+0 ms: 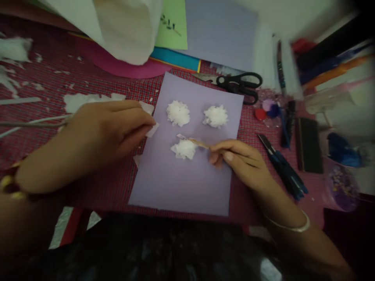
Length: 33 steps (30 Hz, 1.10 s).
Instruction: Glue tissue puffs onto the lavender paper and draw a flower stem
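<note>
1. Reading the clock from the middle of the purple sheet [181, 185], a red checked cloth [111, 192] spreads beneath it.
2. On the sheet sit three white paper tufts: the first tuft [178, 113] towards 11 o'clock, the second tuft [216, 116] between 1 and 2, the third tuft [184, 149] near the centre.
3. Left hand [117, 125], between 9 and 10: thumb and fingers pinching a white paper piece [152, 130].
4. Right hand [241, 158], past 3: pinching a thin stick [202, 144], its tip at the third tuft.
5. Black-handled scissors [238, 82] lie past 1, a utility knife [283, 168] past 3, white scraps [14, 48] near 10, green paper [175, 35] at 12.
6. A dark-clothed lap [164, 249] fills 6.
</note>
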Motion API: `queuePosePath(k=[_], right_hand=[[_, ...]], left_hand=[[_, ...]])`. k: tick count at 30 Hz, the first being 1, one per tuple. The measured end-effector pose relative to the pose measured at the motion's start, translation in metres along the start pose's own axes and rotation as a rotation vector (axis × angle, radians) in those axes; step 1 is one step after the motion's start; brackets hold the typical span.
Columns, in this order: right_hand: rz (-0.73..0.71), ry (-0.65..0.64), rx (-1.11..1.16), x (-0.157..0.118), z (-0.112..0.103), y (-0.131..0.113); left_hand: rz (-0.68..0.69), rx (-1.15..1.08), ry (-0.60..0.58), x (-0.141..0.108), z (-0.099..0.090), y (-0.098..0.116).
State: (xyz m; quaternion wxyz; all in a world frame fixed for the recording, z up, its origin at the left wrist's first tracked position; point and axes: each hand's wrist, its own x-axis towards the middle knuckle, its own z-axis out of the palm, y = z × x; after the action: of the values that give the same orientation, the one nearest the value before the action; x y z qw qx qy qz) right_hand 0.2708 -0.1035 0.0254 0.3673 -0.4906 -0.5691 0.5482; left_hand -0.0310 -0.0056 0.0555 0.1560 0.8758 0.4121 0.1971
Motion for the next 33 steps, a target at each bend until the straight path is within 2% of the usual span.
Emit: queuePosePath(k=[1,3,6,9,10,15,20,24,33], right_hand=[[-0.010,0.012,0.004,0.001,0.001,0.002],[-0.040,0.042,0.005,0.003,0.003,0.005],[-0.100,0.105,-0.003,0.007,0.006,0.007],[-0.118,0.140,0.049,0.012,0.009,0.009],[-0.113,0.139,0.081,0.013,0.010,0.011],[-0.125,0.162,0.236,0.019,0.004,0.020],[-0.147,0.219,0.292,0.019,0.000,0.020],[-0.150,0.230,0.317,0.019,-0.003,0.020],[-0.159,0.152,0.255,0.016,-0.006,0.023]], left_hand=[[0.102,0.060,0.022,0.001,0.002,-0.002],[0.185,0.102,0.050,0.002,0.005,-0.005],[0.143,0.028,0.096,0.003,0.005,-0.005],[0.037,-0.140,0.165,0.002,0.010,0.001],[0.022,-0.212,0.149,0.001,0.013,0.004],[0.101,-0.287,-0.008,-0.006,0.044,0.021],[0.160,-0.225,0.008,-0.011,0.069,0.029],[0.127,-0.201,0.029,-0.006,0.077,0.029],[0.032,-0.266,0.019,0.012,0.089,0.020]])
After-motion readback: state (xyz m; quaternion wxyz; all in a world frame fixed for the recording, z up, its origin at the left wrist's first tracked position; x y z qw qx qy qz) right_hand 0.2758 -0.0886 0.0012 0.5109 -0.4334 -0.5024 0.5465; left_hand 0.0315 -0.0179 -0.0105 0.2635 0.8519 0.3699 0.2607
